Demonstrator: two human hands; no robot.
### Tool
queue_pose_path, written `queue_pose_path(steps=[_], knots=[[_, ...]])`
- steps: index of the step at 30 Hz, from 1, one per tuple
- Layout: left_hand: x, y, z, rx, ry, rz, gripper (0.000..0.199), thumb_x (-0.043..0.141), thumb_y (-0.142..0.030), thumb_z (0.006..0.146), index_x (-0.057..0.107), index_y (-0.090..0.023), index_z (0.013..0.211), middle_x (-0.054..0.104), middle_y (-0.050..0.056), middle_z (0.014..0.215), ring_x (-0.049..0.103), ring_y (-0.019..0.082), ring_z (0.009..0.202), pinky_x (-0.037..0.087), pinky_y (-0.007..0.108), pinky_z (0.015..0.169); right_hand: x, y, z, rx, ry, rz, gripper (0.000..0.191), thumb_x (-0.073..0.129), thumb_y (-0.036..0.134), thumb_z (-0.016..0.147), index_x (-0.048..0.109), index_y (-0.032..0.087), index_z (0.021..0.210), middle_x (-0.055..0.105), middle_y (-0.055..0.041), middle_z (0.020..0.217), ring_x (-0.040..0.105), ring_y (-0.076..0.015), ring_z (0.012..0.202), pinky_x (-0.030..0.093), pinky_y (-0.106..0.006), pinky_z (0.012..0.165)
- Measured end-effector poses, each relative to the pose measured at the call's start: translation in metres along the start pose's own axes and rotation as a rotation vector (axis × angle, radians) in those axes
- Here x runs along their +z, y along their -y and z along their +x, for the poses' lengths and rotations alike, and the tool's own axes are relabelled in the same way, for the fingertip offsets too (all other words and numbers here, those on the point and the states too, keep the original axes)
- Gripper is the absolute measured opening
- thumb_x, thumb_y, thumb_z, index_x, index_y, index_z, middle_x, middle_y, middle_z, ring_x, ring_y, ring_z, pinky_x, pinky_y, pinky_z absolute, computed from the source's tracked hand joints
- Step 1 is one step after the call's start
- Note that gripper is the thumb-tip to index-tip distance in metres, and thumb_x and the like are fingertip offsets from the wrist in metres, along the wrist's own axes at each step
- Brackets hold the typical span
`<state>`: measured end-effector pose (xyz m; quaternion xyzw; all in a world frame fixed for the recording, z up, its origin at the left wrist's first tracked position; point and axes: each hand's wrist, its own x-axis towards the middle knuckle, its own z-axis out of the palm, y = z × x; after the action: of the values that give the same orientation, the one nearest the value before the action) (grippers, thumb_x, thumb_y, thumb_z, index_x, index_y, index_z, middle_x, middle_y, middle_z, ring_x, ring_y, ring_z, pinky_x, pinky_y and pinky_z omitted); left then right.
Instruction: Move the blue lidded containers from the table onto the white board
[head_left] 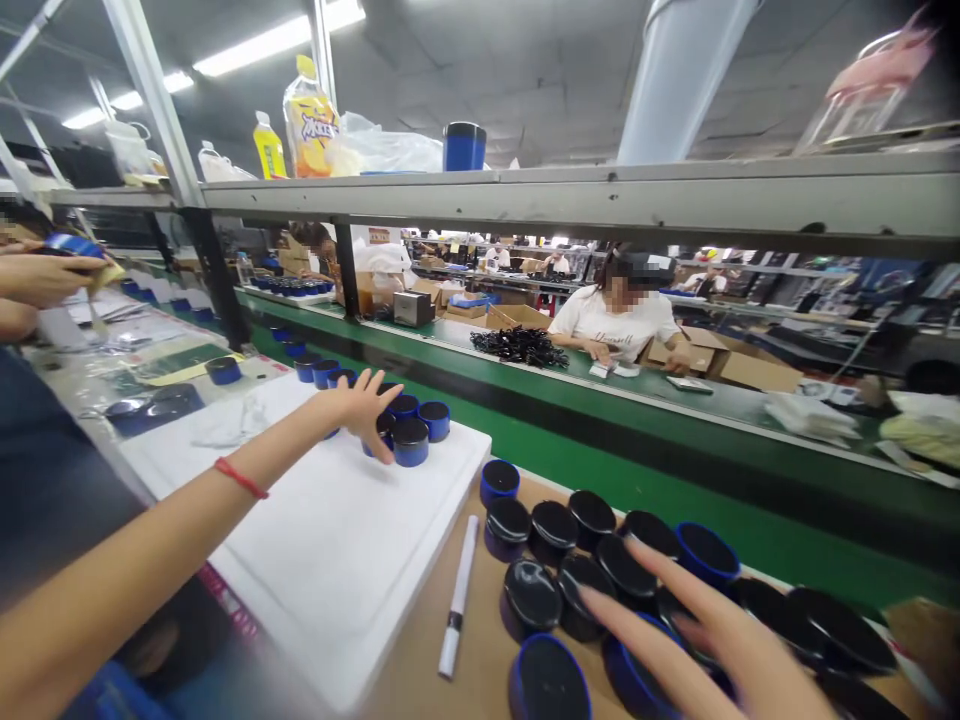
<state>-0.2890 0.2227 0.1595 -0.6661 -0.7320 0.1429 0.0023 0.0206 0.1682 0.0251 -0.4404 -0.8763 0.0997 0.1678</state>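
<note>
Left hand [364,412], red cord bracelet [240,478] at the wrist: open, fingers spread, no clench. Fingertips right at the near side of a small huddle of round blue containers [411,442] with black lids, on a white plastic board [330,570]. No grasp visible; contact or bare hovering, impossible to tell from this angle.

Right hand [720,640], near right: likewise open, fingers splayed over a larger group of containers [592,520] on a brown bench top [480,670]. Nothing gripped, as far as visible; lids under the fingers partly hidden.

Step in hand, by the look of the layout: containers sorted by hand between bench and board, lids up. Any lift from this position calling for fingers closed around a container's wall, clear of its neighbours.

Nearby: white marker pen [459,595] between board and bench group. Far side: green-edged conveyor [525,440], black tangle of small parts [519,347] on it, co-worker in a white T-shirt [615,325] beyond. Far left: another person's hands [45,278] around a blue item [75,245]. Overhead: shelf with a yellow drink bottle [268,148].
</note>
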Motion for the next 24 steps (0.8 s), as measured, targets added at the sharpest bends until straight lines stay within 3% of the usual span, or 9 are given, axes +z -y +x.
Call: queue_pose_path(steps=[2,5,9,11,13,16,20,24], knots=[[0.018,0.031,0.0,-0.056,0.011,-0.028,0.079,0.066,-0.038,0.088,0.023,-0.026,0.153,0.008,0.012,0.165,0.005,0.043,0.15,0.01,0.072,0.116,-0.005,0.013,0.039,-0.075,0.025,-0.077,0.103,0.067,0.079,0.07,0.034,0.024,0.15,0.032,-0.0194,0.152,0.025,-0.0454,0.141,0.029,-0.063,0.109],[0.041,0.065,-0.004,-0.095,-0.017,-0.112,0.081,0.066,-0.038,0.089,0.018,-0.028,0.154,0.005,0.012,0.166,0.006,0.044,0.15,0.014,0.073,0.115,-0.012,0.036,0.101,-0.194,0.068,-0.19,0.108,0.066,0.079,0.07,0.026,0.024,0.154,0.025,-0.0193,0.156,0.015,-0.0465,0.144,0.023,-0.065,0.111],[0.063,0.092,-0.007,-0.115,-0.11,-0.263,0.075,0.065,-0.038,0.089,0.025,-0.026,0.151,0.02,0.014,0.161,0.029,0.041,0.143,0.035,0.065,0.11,-0.007,0.065,0.164,-0.298,0.098,-0.263,0.096,0.062,0.07,0.082,0.021,0.024,0.155,0.015,-0.0169,0.159,0.007,-0.0439,0.146,0.013,-0.068,0.114],[0.072,0.099,-0.006,-0.089,-0.167,-0.333,0.068,0.065,-0.039,0.089,0.033,-0.024,0.148,0.033,0.014,0.154,0.04,0.037,0.136,0.039,0.061,0.108,-0.001,0.074,0.184,-0.326,0.127,-0.302,0.097,0.066,0.067,0.082,0.018,0.025,0.155,0.013,-0.0159,0.159,0.008,-0.0437,0.145,0.012,-0.069,0.114],[0.079,0.103,-0.004,-0.053,-0.215,-0.401,0.061,0.064,-0.038,0.09,0.039,-0.022,0.143,0.042,0.013,0.148,0.047,0.033,0.131,0.041,0.059,0.107,0.004,0.078,0.194,-0.338,0.151,-0.33,0.099,0.068,0.067,0.08,0.019,0.025,0.155,0.022,-0.0162,0.156,0.019,-0.0426,0.143,0.023,-0.066,0.112],[0.084,0.104,-0.008,0.006,-0.25,-0.504,0.059,0.065,-0.036,0.089,0.041,-0.021,0.142,0.042,0.012,0.148,0.046,0.033,0.131,0.041,0.058,0.107,0.004,0.074,0.195,-0.351,0.122,-0.361,0.09,0.065,0.07,0.082,0.03,0.022,0.149,0.045,-0.0148,0.137,0.046,-0.034,0.124,0.044,-0.053,0.099],[0.086,0.095,-0.025,0.113,-0.183,-0.632,0.064,0.067,-0.033,0.088,0.037,-0.023,0.144,0.038,0.013,0.151,0.049,0.033,0.129,0.046,0.055,0.104,-0.002,0.062,0.184,-0.406,0.087,-0.4,0.08,0.062,0.072,0.082,0.044,0.019,0.139,0.057,-0.0102,0.115,0.056,-0.0272,0.105,0.046,-0.049,0.093],[0.091,0.083,-0.04,0.13,-0.17,-0.712,0.06,0.066,-0.031,0.089,0.039,-0.021,0.142,0.053,0.011,0.133,0.06,0.026,0.111,0.053,0.048,0.093,0.001,0.06,0.178,-0.395,0.082,-0.314,0.074,0.061,0.072,0.084,0.049,0.018,0.133,0.058,-0.0091,0.111,0.057,-0.0248,0.101,0.048,-0.045,0.091]])
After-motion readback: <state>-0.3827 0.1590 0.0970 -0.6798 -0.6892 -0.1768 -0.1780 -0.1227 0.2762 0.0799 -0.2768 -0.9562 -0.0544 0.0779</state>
